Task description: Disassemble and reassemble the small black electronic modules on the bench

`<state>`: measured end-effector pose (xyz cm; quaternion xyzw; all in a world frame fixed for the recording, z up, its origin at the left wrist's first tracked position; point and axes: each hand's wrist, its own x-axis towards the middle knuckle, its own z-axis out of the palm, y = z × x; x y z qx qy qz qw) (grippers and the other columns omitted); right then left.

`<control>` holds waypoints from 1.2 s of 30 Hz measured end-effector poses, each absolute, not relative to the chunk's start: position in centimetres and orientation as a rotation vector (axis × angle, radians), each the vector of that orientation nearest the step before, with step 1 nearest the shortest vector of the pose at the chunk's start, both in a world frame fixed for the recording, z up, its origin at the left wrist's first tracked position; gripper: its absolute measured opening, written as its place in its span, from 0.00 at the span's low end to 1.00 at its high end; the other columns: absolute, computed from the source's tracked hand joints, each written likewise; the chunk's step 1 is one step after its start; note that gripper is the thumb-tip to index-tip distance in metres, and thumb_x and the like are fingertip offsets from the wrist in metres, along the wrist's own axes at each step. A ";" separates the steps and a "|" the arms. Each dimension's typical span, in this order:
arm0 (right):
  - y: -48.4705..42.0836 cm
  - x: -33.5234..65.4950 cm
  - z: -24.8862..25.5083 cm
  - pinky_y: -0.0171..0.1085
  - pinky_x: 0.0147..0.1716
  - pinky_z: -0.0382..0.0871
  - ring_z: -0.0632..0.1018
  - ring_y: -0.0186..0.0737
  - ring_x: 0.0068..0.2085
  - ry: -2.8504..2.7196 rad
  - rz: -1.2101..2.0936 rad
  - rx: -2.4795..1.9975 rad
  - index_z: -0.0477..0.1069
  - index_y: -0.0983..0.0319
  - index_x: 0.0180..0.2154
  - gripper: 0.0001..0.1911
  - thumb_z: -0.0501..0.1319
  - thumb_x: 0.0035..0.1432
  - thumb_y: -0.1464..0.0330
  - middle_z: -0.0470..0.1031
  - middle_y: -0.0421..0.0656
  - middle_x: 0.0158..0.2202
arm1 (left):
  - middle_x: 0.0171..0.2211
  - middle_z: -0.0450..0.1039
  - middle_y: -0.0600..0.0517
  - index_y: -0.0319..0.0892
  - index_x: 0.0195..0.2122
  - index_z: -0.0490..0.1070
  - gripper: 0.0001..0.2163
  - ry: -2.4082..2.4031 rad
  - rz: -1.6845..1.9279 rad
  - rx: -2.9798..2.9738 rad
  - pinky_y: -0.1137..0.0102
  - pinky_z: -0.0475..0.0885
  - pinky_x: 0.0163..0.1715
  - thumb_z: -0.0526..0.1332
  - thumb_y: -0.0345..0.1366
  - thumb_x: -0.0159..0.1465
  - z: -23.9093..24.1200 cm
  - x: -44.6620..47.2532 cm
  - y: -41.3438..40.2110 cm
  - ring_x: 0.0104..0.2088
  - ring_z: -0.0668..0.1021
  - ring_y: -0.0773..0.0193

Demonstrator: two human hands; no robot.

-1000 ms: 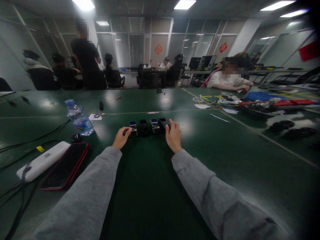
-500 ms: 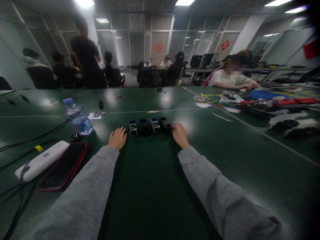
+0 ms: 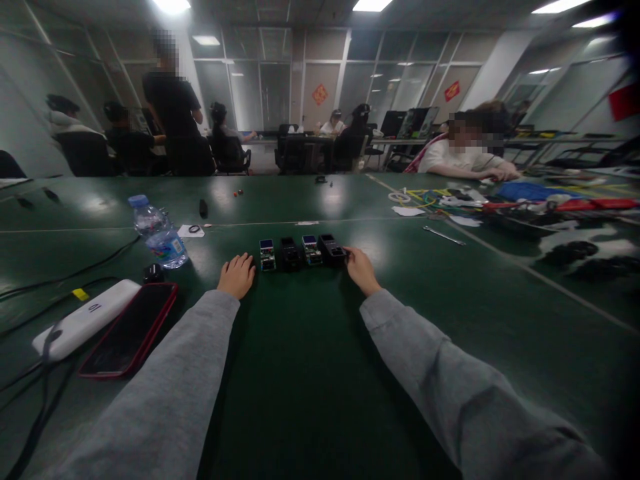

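A row of several small boxy parts lies on the green table (image 3: 310, 373): a module with a blue screen (image 3: 267, 255), a black box (image 3: 289, 253), a second blue-screen module (image 3: 311, 250) and a black box (image 3: 331, 249) at the right end. My left hand (image 3: 237, 275) rests flat on the table just left of the row, fingers stretched out, holding nothing. My right hand (image 3: 361, 268) lies to the right of the row. Its fingertips touch the right-end black box, and the fingers look loosely extended.
A water bottle (image 3: 159, 233), a white power bank (image 3: 85, 318), a red-cased phone (image 3: 131, 328) and cables lie at the left. A wrench (image 3: 443, 235) and cluttered wires and tools (image 3: 500, 203) sit at the right. A seated person (image 3: 463, 157) works there; others are behind.
My left hand drew back from the left-end module and flattened on the table. My right hand slid from on top of the right-end black box to its right side.
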<state>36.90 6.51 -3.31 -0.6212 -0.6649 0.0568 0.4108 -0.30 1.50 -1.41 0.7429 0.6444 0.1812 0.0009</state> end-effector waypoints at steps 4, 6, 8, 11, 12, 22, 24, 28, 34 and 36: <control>6.6 37.4 -3.2 0.47 0.52 0.69 0.75 0.44 0.49 -1.651 0.223 -1.516 0.73 0.63 0.48 0.22 0.45 0.59 0.74 0.76 0.48 0.47 | 0.64 0.61 0.44 0.44 0.60 0.63 0.20 2.031 0.557 2.335 0.50 0.56 0.63 0.48 0.40 0.69 -1.5 -0.3 1.6 0.64 0.63 0.51; 6.4 37.4 -3.1 0.46 0.51 0.69 0.76 0.44 0.49 -1.622 0.240 -1.503 0.72 0.65 0.50 0.23 0.44 0.61 0.73 0.76 0.49 0.47 | 0.65 0.61 0.44 0.43 0.61 0.63 0.21 2.030 0.534 2.334 0.50 0.56 0.62 0.48 0.41 0.69 -1.5 -0.4 1.6 0.64 0.63 0.50; 6.1 37.2 -2.8 0.46 0.50 0.69 0.76 0.44 0.49 -1.592 0.252 -1.479 0.71 0.65 0.52 0.23 0.44 0.64 0.70 0.76 0.50 0.47 | 0.65 0.60 0.43 0.43 0.61 0.62 0.21 2.029 0.519 2.336 0.50 0.56 0.62 0.47 0.41 0.69 -1.5 -0.4 1.7 0.64 0.63 0.50; 5.6 36.9 -2.4 0.46 0.49 0.69 0.76 0.45 0.46 -1.548 0.273 -1.415 0.69 0.63 0.55 0.22 0.46 0.65 0.64 0.76 0.49 0.45 | 0.65 0.60 0.44 0.43 0.61 0.63 0.21 2.032 0.519 2.345 0.50 0.56 0.63 0.48 0.40 0.69 -1.5 -0.5 1.7 0.64 0.63 0.50; 5.4 36.8 -2.2 0.46 0.48 0.69 0.77 0.45 0.44 -1.535 0.280 -1.399 0.68 0.62 0.56 0.23 0.47 0.66 0.62 0.76 0.48 0.44 | 0.65 0.60 0.44 0.43 0.61 0.63 0.21 2.032 0.521 2.346 0.50 0.56 0.63 0.48 0.40 0.69 -1.5 -0.5 1.7 0.64 0.63 0.50; 3.7 35.2 -0.5 0.51 0.56 0.64 0.69 0.48 0.56 -1.827 0.024 -1.317 0.63 0.57 0.61 0.25 0.46 0.70 0.55 0.67 0.50 0.56 | 0.65 0.61 0.43 0.44 0.61 0.63 0.20 2.020 0.527 2.347 0.49 0.56 0.62 0.48 0.40 0.69 -1.3 -0.5 1.6 0.64 0.63 0.50; 3.2 34.6 -0.4 0.53 0.56 0.64 0.66 0.53 0.59 -1.981 -0.068 -1.348 0.59 0.54 0.64 0.26 0.50 0.69 0.55 0.61 0.51 0.60 | 0.64 0.61 0.43 0.44 0.60 0.63 0.20 2.029 0.525 2.348 0.49 0.56 0.62 0.48 0.40 0.69 -1.4 -0.5 1.6 0.64 0.63 0.50; 2.8 34.1 -0.6 0.55 0.55 0.65 0.64 0.58 0.60 -2.156 -0.123 -1.355 0.57 0.52 0.65 0.28 0.57 0.66 0.58 0.51 0.52 0.65 | 0.64 0.61 0.43 0.43 0.61 0.63 0.21 2.021 0.534 2.344 0.49 0.56 0.62 0.48 0.41 0.69 -1.4 -0.4 1.7 0.64 0.63 0.50; 3.0 34.3 -0.8 0.56 0.56 0.66 0.65 0.55 0.61 -2.129 -0.049 -1.344 0.58 0.53 0.63 0.27 0.58 0.65 0.61 0.50 0.51 0.65 | 0.64 0.62 0.44 0.44 0.59 0.64 0.19 2.022 0.577 2.337 0.50 0.56 0.62 0.49 0.40 0.68 -1.4 -0.3 1.6 0.63 0.64 0.50; 3.0 34.4 -0.8 0.56 0.56 0.67 0.64 0.55 0.61 -2.124 -0.029 -1.338 0.58 0.53 0.63 0.26 0.57 0.65 0.62 0.50 0.50 0.65 | 0.63 0.63 0.44 0.45 0.59 0.64 0.19 2.026 0.573 2.341 0.50 0.57 0.62 0.49 0.40 0.69 -1.4 -0.4 1.6 0.63 0.64 0.50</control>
